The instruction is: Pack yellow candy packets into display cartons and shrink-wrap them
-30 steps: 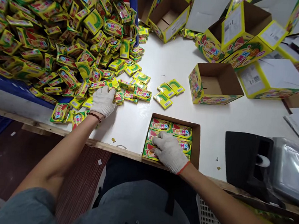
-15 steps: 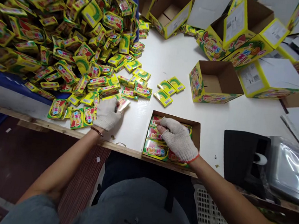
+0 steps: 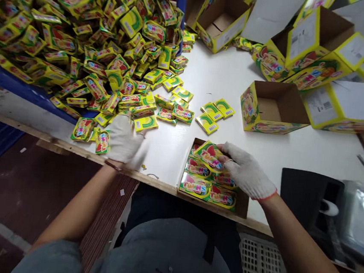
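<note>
My right hand (image 3: 247, 170), in a white knit glove, holds a yellow-green candy packet (image 3: 208, 154) tilted over the open cardboard tray (image 3: 242, 204) at the table's front edge. The tray holds several packets (image 3: 209, 190) lying flat in rows. My left hand (image 3: 124, 141), also gloved, is smeared by motion near the table edge, beside loose packets (image 3: 102, 141). A yellow packet (image 3: 146, 122) lies just past its fingers. Whether the left hand holds anything I cannot make out.
A big heap of yellow packets (image 3: 82, 36) spills from a blue crate (image 3: 19, 88) at the left. Open printed cartons (image 3: 273, 106) and stacked cartons (image 3: 322, 51) stand at the back right. A black device (image 3: 311, 200) sits at the right.
My right hand has lifted a packet and tilted it over the tray's far end. My left hand has pulled back toward the table edge, now blurred. The view shifted slightly right.
</note>
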Demonstrator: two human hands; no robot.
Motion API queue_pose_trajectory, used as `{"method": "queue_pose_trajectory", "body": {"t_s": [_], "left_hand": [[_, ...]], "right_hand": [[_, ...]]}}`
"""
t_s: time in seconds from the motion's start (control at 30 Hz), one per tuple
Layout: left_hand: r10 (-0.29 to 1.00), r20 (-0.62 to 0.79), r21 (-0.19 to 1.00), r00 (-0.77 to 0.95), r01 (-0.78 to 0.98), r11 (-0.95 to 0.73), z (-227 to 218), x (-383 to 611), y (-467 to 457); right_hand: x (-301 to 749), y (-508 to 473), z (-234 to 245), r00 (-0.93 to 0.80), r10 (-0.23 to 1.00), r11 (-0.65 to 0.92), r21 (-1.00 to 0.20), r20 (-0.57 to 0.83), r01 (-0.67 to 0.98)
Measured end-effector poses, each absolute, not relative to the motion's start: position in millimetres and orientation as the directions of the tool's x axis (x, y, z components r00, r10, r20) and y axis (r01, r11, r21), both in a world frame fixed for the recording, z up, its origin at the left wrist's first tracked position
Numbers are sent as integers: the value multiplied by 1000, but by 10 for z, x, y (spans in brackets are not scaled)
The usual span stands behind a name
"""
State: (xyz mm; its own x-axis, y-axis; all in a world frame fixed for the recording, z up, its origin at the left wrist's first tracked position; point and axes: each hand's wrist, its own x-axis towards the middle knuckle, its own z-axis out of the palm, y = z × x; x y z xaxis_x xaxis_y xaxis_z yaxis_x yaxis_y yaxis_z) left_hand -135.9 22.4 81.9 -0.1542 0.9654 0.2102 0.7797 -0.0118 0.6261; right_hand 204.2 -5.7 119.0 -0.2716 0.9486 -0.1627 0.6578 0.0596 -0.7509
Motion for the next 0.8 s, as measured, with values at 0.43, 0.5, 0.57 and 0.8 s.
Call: {"method": "queue_pose_trajectory", "body": {"t_s": [0.43,0.5,0.57,0.8], "left_hand": [[976,-41,981,-212,178,80,882,-1124,17],[997,-68,981,-49,178,75,920,-831,-12],[994,20,957,110,285,-51,956,-570,-38],[927,317,658,202,657,-368,941,-386,179]], "right_hand": [[1726,42,835,-439,871,233,-602,-220,764],[1759,7,933,-349,926,149,-712,-142,686],[1792,-26,1048,-241,970,141,-792,-8,594],[2020,-53,1127,-85,996,85,-740,38,667]]}}
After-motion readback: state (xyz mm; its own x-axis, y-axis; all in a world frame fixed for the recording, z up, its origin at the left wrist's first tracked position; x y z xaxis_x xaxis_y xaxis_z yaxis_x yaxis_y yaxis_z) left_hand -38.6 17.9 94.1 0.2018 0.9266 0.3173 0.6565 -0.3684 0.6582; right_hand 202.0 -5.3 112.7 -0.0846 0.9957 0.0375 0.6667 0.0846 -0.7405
